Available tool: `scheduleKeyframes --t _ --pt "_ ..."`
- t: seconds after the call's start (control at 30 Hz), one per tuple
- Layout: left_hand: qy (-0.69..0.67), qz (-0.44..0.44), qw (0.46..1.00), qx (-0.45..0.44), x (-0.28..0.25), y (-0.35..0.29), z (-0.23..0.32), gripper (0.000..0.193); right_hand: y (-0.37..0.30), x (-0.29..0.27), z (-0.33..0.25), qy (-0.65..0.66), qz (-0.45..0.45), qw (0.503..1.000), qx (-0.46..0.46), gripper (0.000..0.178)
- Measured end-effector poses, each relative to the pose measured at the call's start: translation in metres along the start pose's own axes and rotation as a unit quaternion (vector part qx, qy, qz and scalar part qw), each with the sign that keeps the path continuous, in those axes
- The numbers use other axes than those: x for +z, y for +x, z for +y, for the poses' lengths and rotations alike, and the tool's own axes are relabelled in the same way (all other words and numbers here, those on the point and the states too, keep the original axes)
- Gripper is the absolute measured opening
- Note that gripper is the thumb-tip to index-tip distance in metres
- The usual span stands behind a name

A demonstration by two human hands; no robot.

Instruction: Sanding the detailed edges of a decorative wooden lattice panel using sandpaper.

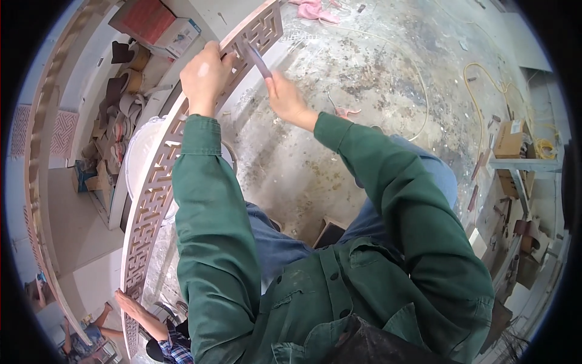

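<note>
A long, pale wooden panel with cut-out lattice work [147, 209] runs from the upper middle down the left side. Near its far end, my left hand [207, 76] is closed over the upper edge, with the thumb on the lattice side. My right hand [288, 100] grips one end of a flat grey strip-shaped tool [259, 60]. The tool's other end meets the lattice openings, just right of my left thumb. Whether that end sits inside an opening or against the face, I cannot tell.
Another person's hand [138, 309] touches the panel's near end. A white round tub [142, 136] stands behind the panel. Loose hoses [427, 100] and a pink cloth [312, 10] lie on the stained floor. At right, a cardboard box [510, 139] rests on a shelf [524, 164].
</note>
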State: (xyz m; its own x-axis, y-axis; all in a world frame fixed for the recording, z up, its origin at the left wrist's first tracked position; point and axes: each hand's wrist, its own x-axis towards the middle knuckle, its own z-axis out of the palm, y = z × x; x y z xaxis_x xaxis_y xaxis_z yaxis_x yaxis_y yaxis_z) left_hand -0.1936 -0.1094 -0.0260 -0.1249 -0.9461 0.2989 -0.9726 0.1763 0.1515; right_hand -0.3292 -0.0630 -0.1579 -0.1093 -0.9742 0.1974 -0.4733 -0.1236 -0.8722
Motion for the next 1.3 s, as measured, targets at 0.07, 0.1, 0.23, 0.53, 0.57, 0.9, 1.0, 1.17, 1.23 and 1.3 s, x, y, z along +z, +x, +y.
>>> scheduleKeyframes --t 0.07,0.1,0.23,0.53,0.57,0.9,1.0,1.17,1.23,1.3 --pt "0.002 0.001 1.000 -0.001 0.000 0.000 -0.001 0.030 -0.001 0.007 0.001 0.013 -0.007 1.000 0.010 0.023" --pt "0.002 0.001 1.000 -0.001 0.000 0.000 -0.002 0.030 0.004 0.004 -0.001 0.015 -0.010 1.000 0.009 0.023" --pt "0.017 0.001 1.000 0.008 0.004 -0.001 -0.002 0.031 0.063 -0.044 -0.010 -0.083 -0.128 0.987 -0.045 0.032" --pt "0.009 0.035 0.998 0.045 0.007 0.004 0.000 0.033 0.095 -0.053 -0.022 -0.169 -0.193 0.961 -0.102 0.032" --pt "0.012 0.036 0.998 0.045 0.008 0.003 -0.003 0.033 0.092 -0.042 -0.026 -0.207 -0.179 0.955 -0.117 0.032" --pt "-0.013 0.062 0.995 0.075 0.007 0.001 -0.008 0.043 0.058 -0.154 -0.043 -0.221 -0.301 0.919 -0.122 0.030" --pt "-0.066 0.094 0.940 0.322 -0.005 -0.014 0.023 0.072 0.025 -0.159 -0.055 -0.246 -0.293 0.914 -0.137 0.024" --pt "-0.321 -0.203 0.882 0.278 -0.019 -0.047 0.078 0.062 0.009 -0.188 -0.082 -0.262 -0.314 0.895 -0.179 0.035" --pt "-0.328 -0.244 0.872 0.268 -0.019 -0.057 0.069 0.046 0.002 -0.184 -0.079 -0.246 -0.308 0.898 -0.196 0.038" --pt "-0.382 -0.252 0.851 0.258 -0.022 -0.062 0.065 0.042 -0.001 -0.184 -0.088 -0.221 -0.316 0.902 -0.193 0.045"
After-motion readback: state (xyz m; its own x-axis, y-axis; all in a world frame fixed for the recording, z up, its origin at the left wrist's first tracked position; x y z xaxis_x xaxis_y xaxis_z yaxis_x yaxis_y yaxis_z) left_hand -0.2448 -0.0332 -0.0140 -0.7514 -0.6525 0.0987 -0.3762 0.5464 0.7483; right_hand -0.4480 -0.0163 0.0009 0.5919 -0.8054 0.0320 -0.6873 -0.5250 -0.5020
